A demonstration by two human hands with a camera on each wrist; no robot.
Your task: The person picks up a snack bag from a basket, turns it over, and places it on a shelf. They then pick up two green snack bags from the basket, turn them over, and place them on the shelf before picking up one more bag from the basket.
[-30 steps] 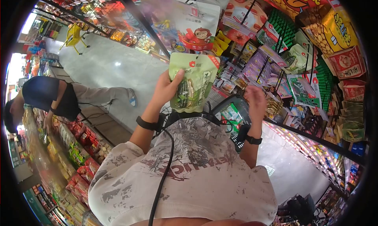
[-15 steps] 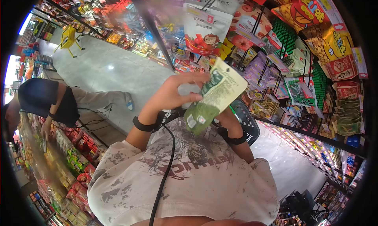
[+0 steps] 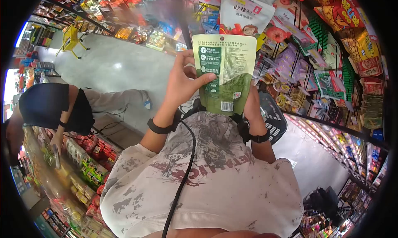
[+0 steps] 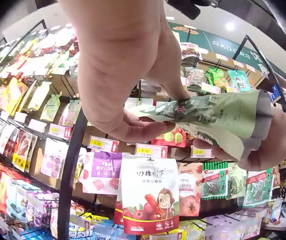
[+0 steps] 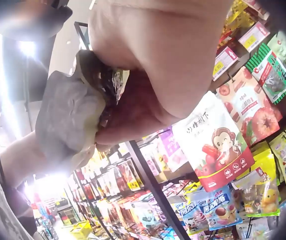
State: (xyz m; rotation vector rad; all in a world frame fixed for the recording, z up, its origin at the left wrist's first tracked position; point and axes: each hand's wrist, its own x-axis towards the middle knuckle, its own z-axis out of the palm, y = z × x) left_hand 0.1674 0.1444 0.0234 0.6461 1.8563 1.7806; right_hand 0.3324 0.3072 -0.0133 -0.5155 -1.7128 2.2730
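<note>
A green snack pouch (image 3: pixel 226 78) stands upright before my chest, its pale printed back and barcode turned to me in the head view. My left hand (image 3: pixel 182 82) pinches the pouch's left side, thumb across the printed face and fingers behind. At the lower right edge my right hand (image 3: pixel 252 105) grips it, its fingers mostly hidden behind the pouch. The left wrist view looks at the pouch (image 4: pixel 223 117) from its folded bottom end, with the right hand (image 4: pixel 278 142) holding that end. In the right wrist view the pouch's base (image 5: pixel 70 110) faces the camera.
A hanging rack of snack bags stands ahead, with a white monkey-print bag (image 3: pixel 244 16) close beyond the pouch. A black basket (image 3: pixel 273 119) is beside my right wrist. To the left, a person (image 3: pixel 54 107) bends over a shelf. A yellow cart (image 3: pixel 71 41) stands in the aisle.
The pouch has turned from its front to its back, tilting midway. My right hand has come from beside the rack to the pouch's right edge. The left hand still holds the left side.
</note>
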